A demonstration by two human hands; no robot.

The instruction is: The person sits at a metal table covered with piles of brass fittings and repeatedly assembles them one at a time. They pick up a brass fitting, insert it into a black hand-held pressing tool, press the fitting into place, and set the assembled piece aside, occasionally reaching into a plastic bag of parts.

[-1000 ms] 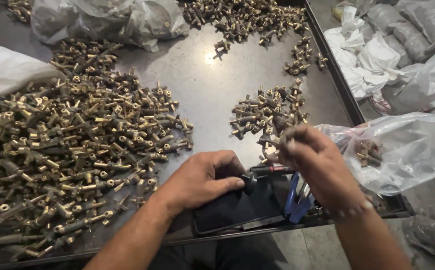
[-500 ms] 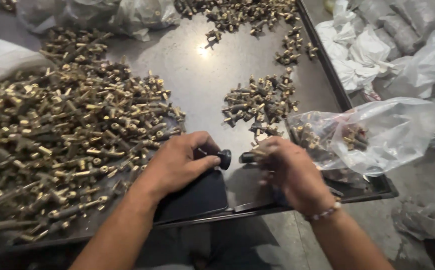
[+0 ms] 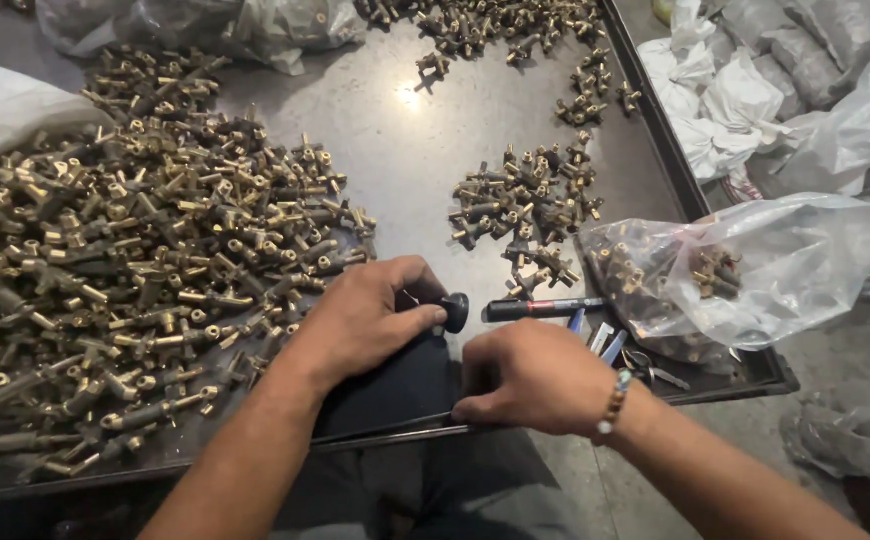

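You are working over a grey metal tray point(image 3: 405, 130) that is carrying a large heap of brass fittings point(image 3: 125, 290) at left and a smaller cluster point(image 3: 530, 200) right of centre. A clear plastic bag point(image 3: 775, 270) is lying over the tray's right rim. Your left hand point(image 3: 365, 320) is pinching a small black knob point(image 3: 455, 312) between thumb and fingers — clamped on it. Your right hand point(image 3: 535, 375) is resting curled at the tray's near edge; whether it is holding anything cannot be told. A dark pen-like tool point(image 3: 540, 308) is lying just beside the knob.
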